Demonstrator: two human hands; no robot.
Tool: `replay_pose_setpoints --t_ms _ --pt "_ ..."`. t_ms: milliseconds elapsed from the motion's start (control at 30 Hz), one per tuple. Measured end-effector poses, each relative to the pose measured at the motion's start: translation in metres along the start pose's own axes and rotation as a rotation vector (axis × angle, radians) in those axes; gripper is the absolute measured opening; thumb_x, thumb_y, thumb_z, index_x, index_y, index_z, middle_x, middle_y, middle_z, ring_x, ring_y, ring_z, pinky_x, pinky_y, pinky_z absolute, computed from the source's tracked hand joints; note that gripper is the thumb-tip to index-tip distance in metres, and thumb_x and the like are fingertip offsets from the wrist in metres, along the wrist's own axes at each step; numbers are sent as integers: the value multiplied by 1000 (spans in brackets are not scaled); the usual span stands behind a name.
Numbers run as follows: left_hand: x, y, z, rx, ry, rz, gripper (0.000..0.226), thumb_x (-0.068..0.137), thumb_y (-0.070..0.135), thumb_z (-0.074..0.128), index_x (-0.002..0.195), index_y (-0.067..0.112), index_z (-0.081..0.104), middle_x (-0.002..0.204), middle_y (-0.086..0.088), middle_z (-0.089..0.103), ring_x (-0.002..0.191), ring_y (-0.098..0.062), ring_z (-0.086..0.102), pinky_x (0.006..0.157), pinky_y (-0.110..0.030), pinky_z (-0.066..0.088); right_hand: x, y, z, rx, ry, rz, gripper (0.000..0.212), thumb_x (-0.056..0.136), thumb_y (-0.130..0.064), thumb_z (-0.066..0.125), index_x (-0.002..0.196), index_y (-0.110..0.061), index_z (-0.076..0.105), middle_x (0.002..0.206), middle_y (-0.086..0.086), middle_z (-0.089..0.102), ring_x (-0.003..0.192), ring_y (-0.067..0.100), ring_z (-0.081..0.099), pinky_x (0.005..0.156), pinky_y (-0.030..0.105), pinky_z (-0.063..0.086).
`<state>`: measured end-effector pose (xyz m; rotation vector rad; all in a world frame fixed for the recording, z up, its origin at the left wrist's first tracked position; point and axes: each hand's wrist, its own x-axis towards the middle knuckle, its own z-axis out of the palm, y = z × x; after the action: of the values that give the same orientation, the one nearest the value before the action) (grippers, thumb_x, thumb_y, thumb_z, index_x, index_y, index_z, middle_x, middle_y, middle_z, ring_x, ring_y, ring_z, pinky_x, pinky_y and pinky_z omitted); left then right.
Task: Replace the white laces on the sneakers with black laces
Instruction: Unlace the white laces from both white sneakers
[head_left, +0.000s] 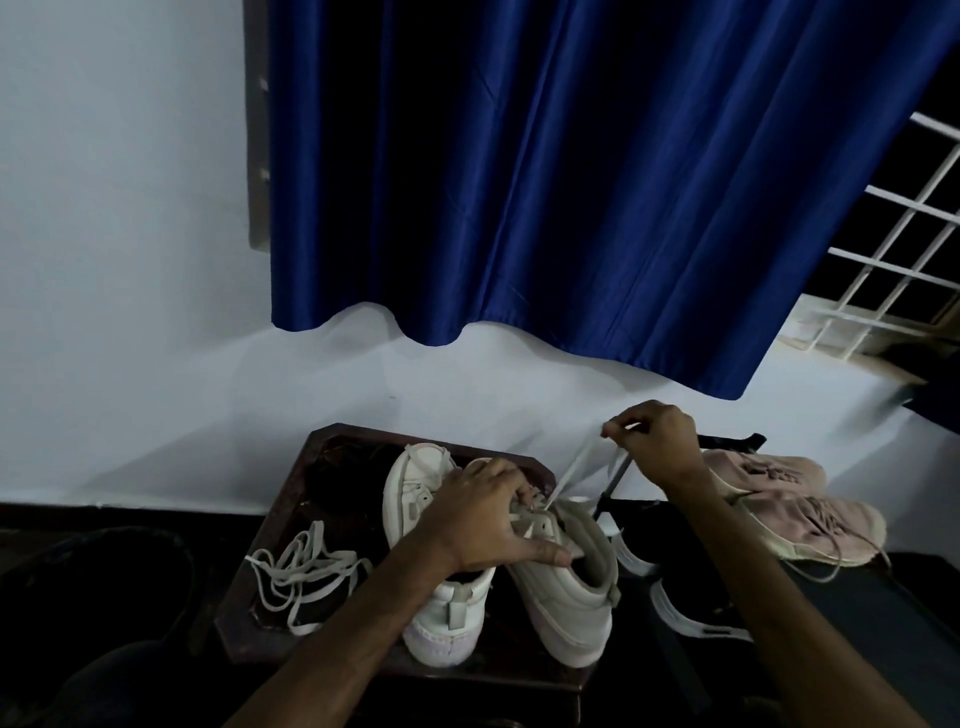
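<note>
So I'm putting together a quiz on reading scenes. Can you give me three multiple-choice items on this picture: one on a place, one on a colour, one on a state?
1. Where does the loose white lace lie?
A. on the dark table
B. over the pink shoes
C. on the window sill

2. What colour is the curtain?
A. red
B. blue
C. green

3. What is the right hand doing?
A. resting flat on the table
B. pinching a taut white lace that rises from a sneaker
C. holding a black lace

Answers:
1 A, it lies tangled on the tabletop, left of the other sneaker.
2 B, its folds are deep blue.
3 B, its fingers pinch the lace end while the left hand grips that sneaker.
</note>
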<state>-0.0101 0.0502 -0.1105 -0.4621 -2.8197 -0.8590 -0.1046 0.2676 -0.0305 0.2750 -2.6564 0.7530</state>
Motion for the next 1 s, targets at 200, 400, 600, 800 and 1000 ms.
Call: replay_pose_setpoints --t_ms 200,400,600,800,1000 --pt "1 -1 2 -3 13 12 72 50 95 50 91 37 46 108 17 49 107 -7 48 97 -38 41 25 8 -1 200 221 335 12 90 -22 64 89 -19 76 84 3 71 66 22 65 63 31 54" --pt "2 -4 3 -16 5 20 73 51 97 48 93 37 46 112 15 50 108 -8 48 98 -39 42 13 -2 12 -82 -232 -49 35 89 -22 68 124 -21 63 130 0 56 102 14 60 86 26 50" --pt "3 -2 2 0 5 9 83 53 94 50 105 30 55 109 15 51 107 -8 49 96 -38 43 -33 -26 18 -131 -733 -564 15 87 -22 68 101 -23 74 125 -4 57 113 10 53 98 26 43" --pt "1 -3 4 2 20 23 78 52 97 48 99 34 52 107 18 50 105 -5 48 96 -36 43 -19 -16 19 -189 -438 -421 3 83 -30 71 82 -32 72 109 -18 61 92 0 58 86 35 50" --pt "0 -1 1 7 9 40 67 55 92 54 91 36 45 102 20 45 97 -1 42 93 -29 39 30 -8 2 122 85 3 7 87 -24 71 86 -19 76 87 -3 73 71 13 66 69 26 52"
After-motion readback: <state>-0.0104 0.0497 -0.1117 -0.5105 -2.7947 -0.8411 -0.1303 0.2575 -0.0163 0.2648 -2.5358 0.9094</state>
